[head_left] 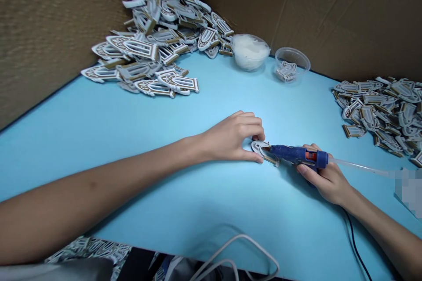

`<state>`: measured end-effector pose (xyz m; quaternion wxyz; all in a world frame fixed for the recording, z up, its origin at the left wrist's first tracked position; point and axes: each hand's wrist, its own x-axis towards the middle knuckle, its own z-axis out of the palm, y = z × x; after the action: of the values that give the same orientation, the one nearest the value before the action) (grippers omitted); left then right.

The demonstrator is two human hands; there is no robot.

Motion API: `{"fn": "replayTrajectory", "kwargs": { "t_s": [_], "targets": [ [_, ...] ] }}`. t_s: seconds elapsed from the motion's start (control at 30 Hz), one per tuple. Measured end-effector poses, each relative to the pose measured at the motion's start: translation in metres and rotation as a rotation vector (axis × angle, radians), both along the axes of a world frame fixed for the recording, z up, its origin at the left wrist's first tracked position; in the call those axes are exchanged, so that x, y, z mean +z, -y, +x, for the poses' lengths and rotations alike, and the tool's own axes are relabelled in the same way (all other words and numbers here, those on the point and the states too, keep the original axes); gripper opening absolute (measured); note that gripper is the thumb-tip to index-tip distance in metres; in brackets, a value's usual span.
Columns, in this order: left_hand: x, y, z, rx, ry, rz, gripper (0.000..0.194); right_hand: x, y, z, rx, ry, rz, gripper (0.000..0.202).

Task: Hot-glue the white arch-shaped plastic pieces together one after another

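A small white and gold arched piece (259, 145) lies on the light blue table. My left hand (235, 137) is beside it, thumb and curled fingers apart around its left end, and I cannot tell whether the fingertips press on it. Wrapped around the handle of a blue glue gun (290, 153), my right hand (325, 180) holds it level, with the nozzle over the piece. A clear glue stick (359, 167) sticks out from the gun's back end.
Heaped arched pieces (158, 30) stand at the back left, more (382, 109) at the right. Two clear bowls, one with white material (249, 50), one with small pieces (286, 71), sit at the back. A black cable (354, 241) runs below my right arm; a white cable (244, 236) loops at the front edge.
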<state>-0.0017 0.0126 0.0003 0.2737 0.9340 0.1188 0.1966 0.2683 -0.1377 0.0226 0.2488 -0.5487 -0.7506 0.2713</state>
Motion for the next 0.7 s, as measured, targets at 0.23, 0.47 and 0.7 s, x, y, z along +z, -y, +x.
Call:
{"fn": "replayTrajectory", "kwargs": {
  "t_s": [0.23,0.47,0.7],
  "targets": [
    [0.0000,-0.0001,-0.0002,0.000,0.004,0.005,0.041,0.0001,0.0007,-0.0010,-0.003,-0.008,0.021,0.033],
    [-0.0002,-0.0006,0.0000,0.000,0.002,-0.005,0.040,0.0012,0.0003,-0.0018,-0.023,-0.004,0.001,0.036],
    [-0.0004,0.0029,0.0011,0.033,-0.003,0.006,0.046,-0.0002,0.0023,-0.0022,-0.096,-0.322,-0.118,0.051]
  ]
}}
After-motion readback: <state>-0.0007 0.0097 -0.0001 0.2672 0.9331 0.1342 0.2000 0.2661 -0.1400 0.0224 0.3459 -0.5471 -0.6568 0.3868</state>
